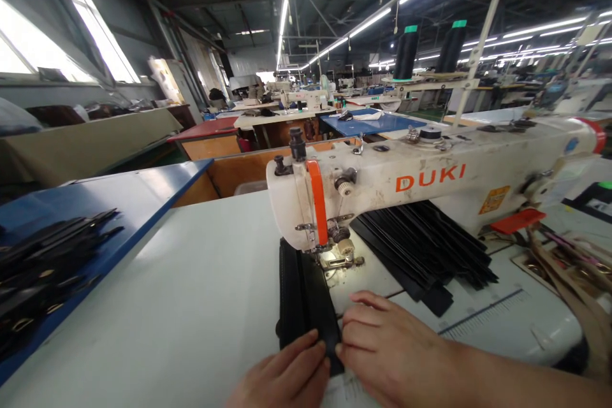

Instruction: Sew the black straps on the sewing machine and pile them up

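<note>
A black leather-like piece lies lengthwise on the sewing table, its far end beneath the head of a white sewing machine. Pale stitching runs along its left edge. My left hand presses on the near end with its fingers together. On the right edge, my right hand grips the same piece, fingers curled and the thumb hidden. The presser foot sits at the piece's right edge; whether the needle is in it I cannot tell. A stack of black strips rests under the machine arm.
At left, a blue table holds a pile of black strap pieces. An open compartment with small metal parts is at right, near a red tray. Black thread cones stand behind the machine.
</note>
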{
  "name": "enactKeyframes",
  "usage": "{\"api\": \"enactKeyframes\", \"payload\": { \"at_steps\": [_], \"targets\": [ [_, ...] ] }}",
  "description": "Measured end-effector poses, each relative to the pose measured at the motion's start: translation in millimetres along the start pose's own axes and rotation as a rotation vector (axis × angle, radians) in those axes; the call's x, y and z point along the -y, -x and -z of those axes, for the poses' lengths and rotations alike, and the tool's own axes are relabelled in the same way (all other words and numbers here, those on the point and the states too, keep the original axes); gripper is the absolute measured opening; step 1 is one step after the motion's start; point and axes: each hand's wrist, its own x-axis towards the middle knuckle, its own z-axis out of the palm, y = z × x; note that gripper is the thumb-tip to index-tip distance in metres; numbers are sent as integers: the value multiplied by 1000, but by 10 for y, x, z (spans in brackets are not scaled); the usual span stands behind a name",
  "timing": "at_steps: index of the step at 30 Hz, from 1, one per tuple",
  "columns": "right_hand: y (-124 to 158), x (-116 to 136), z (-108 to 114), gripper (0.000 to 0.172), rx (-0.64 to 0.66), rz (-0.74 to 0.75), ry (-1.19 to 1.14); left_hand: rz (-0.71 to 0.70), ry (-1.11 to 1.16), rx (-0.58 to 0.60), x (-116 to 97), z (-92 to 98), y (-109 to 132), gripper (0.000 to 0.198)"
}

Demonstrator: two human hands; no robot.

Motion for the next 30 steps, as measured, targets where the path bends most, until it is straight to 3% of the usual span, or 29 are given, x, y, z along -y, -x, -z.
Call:
{"api": "enactKeyframes", "payload": {
  "at_steps": [4,7,12,21,26,30],
  "targets": [
    [-122,-135,19,13,3,-22,-2,20,58,-34,174,-96,1,35],
    [-198,-236,-27,14,-14,-46,32,32,81,32,296,-77,-70,32],
    [-303,-356,-118,10,-11,-109,58,63,80,-1,464,-95,-214,32],
    [-359,-371,-215,7,-59,-229,51,152,88,-42,809,-365,-200,32],
    [-350,-372,-219,8,-102,-253,42,175,106,-27,879,-407,-251,36],
    [-303,-368,-212,12,-158,-247,16,180,89,-7,816,-302,-310,37]
  ]
}}
